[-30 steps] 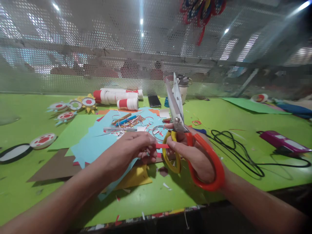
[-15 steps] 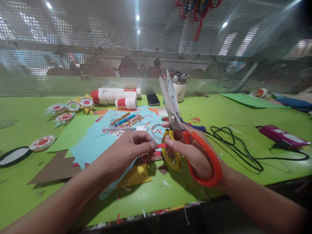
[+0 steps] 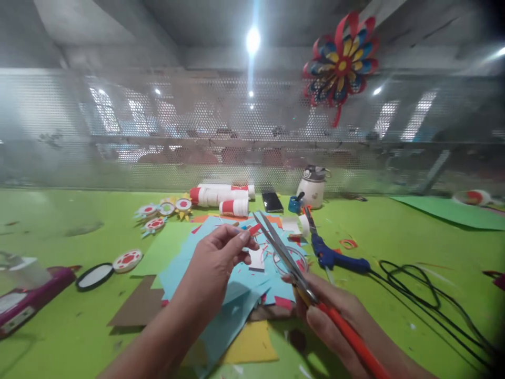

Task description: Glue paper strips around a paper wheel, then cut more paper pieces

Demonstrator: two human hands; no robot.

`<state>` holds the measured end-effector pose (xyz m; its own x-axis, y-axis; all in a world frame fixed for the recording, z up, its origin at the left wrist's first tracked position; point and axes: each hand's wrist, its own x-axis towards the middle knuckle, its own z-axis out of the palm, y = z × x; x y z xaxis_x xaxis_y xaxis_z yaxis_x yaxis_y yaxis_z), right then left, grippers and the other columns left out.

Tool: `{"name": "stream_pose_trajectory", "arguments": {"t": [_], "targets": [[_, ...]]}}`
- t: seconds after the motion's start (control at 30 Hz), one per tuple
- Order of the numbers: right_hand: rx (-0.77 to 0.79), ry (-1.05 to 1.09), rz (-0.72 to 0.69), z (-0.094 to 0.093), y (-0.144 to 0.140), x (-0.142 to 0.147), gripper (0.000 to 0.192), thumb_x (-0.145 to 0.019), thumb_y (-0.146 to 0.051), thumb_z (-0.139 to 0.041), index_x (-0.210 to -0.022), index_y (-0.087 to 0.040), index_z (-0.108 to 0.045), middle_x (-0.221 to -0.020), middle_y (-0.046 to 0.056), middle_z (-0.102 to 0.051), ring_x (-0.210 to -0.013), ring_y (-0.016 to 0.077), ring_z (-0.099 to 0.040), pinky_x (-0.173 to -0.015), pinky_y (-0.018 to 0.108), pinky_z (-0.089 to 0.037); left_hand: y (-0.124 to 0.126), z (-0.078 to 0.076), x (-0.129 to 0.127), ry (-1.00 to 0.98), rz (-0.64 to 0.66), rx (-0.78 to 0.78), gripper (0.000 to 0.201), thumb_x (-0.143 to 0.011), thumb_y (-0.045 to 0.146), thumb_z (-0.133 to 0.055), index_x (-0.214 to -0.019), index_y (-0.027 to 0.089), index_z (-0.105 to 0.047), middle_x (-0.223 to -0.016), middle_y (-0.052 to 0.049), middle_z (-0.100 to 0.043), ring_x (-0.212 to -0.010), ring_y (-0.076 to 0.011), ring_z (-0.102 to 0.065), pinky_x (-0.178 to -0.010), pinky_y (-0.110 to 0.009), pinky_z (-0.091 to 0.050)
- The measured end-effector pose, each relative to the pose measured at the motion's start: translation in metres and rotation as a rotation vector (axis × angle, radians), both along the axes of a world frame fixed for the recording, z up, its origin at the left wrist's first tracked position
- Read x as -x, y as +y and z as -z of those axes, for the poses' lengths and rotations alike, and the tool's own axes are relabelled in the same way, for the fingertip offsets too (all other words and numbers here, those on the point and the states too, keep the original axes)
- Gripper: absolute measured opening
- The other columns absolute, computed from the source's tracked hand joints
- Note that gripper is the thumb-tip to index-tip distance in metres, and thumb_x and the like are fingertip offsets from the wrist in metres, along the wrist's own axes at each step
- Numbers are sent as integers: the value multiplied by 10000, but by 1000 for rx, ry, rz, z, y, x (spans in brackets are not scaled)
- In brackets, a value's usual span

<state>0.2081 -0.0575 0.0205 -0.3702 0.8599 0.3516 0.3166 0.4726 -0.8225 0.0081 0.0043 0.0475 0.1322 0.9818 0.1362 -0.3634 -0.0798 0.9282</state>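
Between the thumb and fingers of my left hand (image 3: pixel 221 258) is pinched a small red paper strip (image 3: pixel 255 229). My right hand (image 3: pixel 335 316) is wrapped round the handles of large scissors (image 3: pixel 290 263), whose slightly parted blades point up and to the left. The blade tips are close by the strip; whether they touch it I cannot tell. Beneath both hands lie light blue paper sheets (image 3: pixel 185 268) strewn with red and white scraps. A blue glue gun (image 3: pixel 335 255) rests to the right of the blades, and a roll of clear tape (image 3: pixel 290 260) is partly hidden behind them.
Stacked paper cups (image 3: pixel 221 197), a black phone (image 3: pixel 272 202) and a white bottle (image 3: pixel 311 189) stand or lie along the back. Decorated paper discs (image 3: pixel 128 259) are at the left, near a purple power strip (image 3: pixel 39 295). A black cable (image 3: pixel 414 305) loops at the right.
My right hand has turned the scissors from upright to tilted left, bringing the blades beside the strip and narrowing their gap. It no longer touches the strip. The view has tipped up and shifted left.
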Motion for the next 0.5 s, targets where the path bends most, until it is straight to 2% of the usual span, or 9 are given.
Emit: {"name": "stream_pose_trajectory", "arguments": {"t": [0.17,0.3,0.37,0.5], "targets": [[38,-8,-34,-2,1,4,310,-902,-372,-514,-1178,-279,-620,-862,47,-654,-749,229,-606,-682,351,-506,-3,1,-1,3,-44,3,175,-770,296,-710,-717,154,-622,-809,-34,-671,-719,-115,-576,-655,-242,-445],[37,37,-68,-6,-2,5,366,-892,-305,-531,-1254,-309,-584,-1011,52,-682,-856,240,-634,-784,361,-510,-3,2,-2,2,-45,-11,180,-749,314,-726,-721,159,-640,-872,-47,-681,-793,-149,-595,-701,-275,-451],[11,5,-56,-6,-3,3,361,-892,-288,-534,-1248,-309,-596,-990,49,-694,-815,231,-640,-742,336,-515,-3,2,-3,3,-42,-6,184,-745,319,-727,-713,159,-640,-863,-45,-679,-805,-160,-599,-723,-290,-451],[-42,-30,12,-2,-3,2,313,-894,-350,-544,-1182,-283,-645,-825,38,-697,-688,206,-619,-630,292,-493,-4,3,-4,22,-36,-13,194,-765,342,-705,-725,163,-643,-852,-45,-676,-808,-165,-597,-768,-314,-447]]}}
